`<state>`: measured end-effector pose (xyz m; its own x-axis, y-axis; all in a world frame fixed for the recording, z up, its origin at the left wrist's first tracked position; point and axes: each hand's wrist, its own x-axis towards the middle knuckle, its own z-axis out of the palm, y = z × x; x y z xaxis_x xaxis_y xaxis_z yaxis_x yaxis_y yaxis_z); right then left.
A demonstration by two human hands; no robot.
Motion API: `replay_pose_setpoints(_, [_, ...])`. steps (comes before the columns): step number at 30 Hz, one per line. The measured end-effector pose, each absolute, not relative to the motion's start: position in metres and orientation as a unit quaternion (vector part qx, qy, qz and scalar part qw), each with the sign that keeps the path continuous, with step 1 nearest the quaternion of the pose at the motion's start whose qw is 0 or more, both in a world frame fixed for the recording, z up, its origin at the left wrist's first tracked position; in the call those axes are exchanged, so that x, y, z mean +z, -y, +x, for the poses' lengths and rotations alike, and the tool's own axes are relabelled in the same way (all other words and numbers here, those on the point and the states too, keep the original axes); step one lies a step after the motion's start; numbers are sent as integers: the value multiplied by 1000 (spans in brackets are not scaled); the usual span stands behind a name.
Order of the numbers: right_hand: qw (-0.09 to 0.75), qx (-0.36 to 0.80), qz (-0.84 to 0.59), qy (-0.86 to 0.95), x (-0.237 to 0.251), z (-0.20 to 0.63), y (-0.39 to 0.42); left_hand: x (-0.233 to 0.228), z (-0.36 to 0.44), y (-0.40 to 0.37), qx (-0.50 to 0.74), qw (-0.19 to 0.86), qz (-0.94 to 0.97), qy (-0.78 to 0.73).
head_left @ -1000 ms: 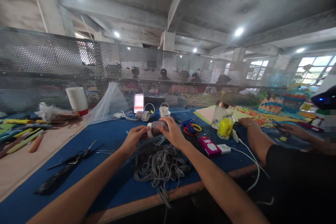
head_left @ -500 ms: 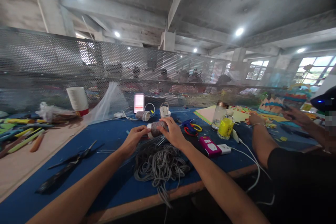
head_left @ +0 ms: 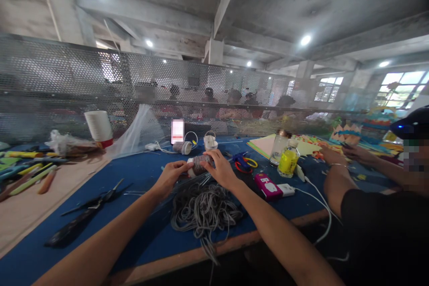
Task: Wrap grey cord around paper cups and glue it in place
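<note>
Head view: a blue-topped table with a wooden edge (head_left: 134, 237) carries the work; the person's left hand (head_left: 172, 175) is pinched on the white end of a grey-brown cylindrical spool with white end (head_left: 199, 166), thumb and fingers together around it; the right hand (head_left: 219, 170) is clamped on the spool's other end, its fingers bent over the top; the spool lies sideways between the two hands, over the middle of the table, and whether its underside touches the table cannot be told; just below it, on the near side, a loose tangled heap of thin grey cord (head_left: 206, 214) spreads out, some strands hanging past the edge.

Beyond the hands, a second grey spool with a white end (head_left: 182, 148) lies on its side, near a small round white container (head_left: 211, 142); black-handled metal pliers (head_left: 89, 215) lie well to the left; to the right are blue scissors with red and yellow loops (head_left: 241, 161), a flat magenta box with a white picture (head_left: 268, 186) and a clear bottle of yellow liquid (head_left: 288, 163); farther right, a co-worker's arm in a black sleeve (head_left: 372, 228) reaches over coloured paper scraps (head_left: 318, 143).
</note>
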<state>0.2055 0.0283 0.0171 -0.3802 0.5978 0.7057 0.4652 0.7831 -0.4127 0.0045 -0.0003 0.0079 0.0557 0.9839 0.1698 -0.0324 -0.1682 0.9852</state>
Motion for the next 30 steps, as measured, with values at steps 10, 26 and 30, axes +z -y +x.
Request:
replay_pose_setpoints(10, [449,73,-314,833,18,206,-27,8,3,1,526,474,545,-449])
replay_pose_setpoints(26, [497,106,-344,789,12,206,-40,9,5,1,576,542,488,-369])
replay_pose_setpoints(30, [511,98,-350,779,10,206,-44,10,4,0,574,529,507,-366])
